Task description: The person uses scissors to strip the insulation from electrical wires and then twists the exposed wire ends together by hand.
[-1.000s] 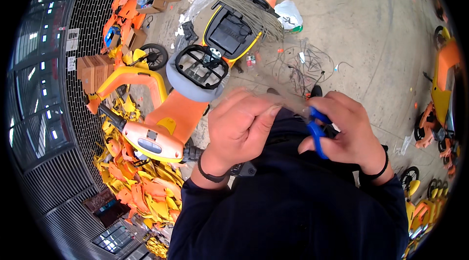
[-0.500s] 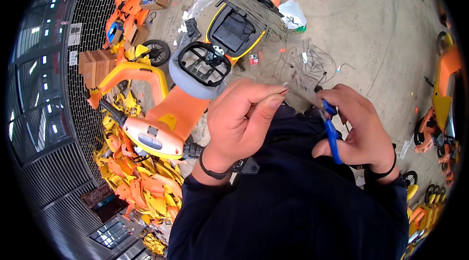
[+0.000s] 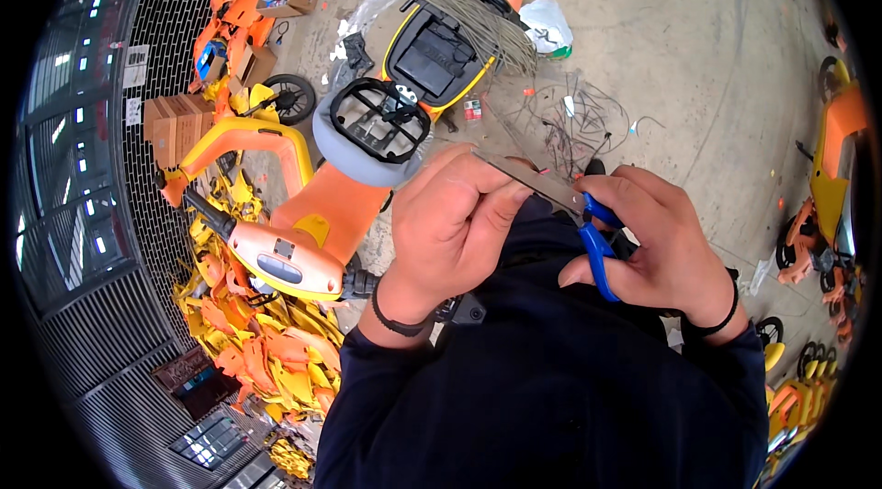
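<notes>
Two hands meet over the dark lap. The right hand (image 3: 666,245) has its fingers curled tight through the blue handles of the scissors (image 3: 570,213); the left hand (image 3: 455,222) pinches its fingertips together on the grey blades. Beyond lie an orange scooter body (image 3: 303,232), tangled wires (image 3: 574,121) and concrete floor (image 3: 698,39).

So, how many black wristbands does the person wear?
2: one wristband on the left wrist, below the left hand; one on the right wrist, beside the right hand holding blue-handled scissors.
</notes>
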Motion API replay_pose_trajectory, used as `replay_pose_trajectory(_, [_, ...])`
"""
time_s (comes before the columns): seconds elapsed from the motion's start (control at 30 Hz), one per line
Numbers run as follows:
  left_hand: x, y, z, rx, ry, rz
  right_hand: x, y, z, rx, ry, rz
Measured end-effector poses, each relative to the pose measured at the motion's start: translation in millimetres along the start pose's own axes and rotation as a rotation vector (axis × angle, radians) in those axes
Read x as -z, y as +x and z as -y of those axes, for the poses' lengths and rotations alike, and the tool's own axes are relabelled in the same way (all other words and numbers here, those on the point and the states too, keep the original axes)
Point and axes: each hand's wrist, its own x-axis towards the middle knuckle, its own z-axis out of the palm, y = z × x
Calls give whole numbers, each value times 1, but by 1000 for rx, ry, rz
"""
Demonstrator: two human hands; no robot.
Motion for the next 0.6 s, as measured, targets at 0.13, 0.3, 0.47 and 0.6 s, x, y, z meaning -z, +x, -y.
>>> replay_pose_trajectory(0.13, [3,5,-5,7,50,28,1,1,2,-19,-2,4])
replay_pose_trajectory(0.3, [4,11,-2,-128,123,70,5,0,2,-58,58,15])
replay_pose_trajectory(0.47, [2,10,0,-216,228,75,10,-4,0,-105,156,45])
replay_pose_trajectory(0.6, [18,-1,0,-168,217,-45,47,-36,-45,-242,305,-454])
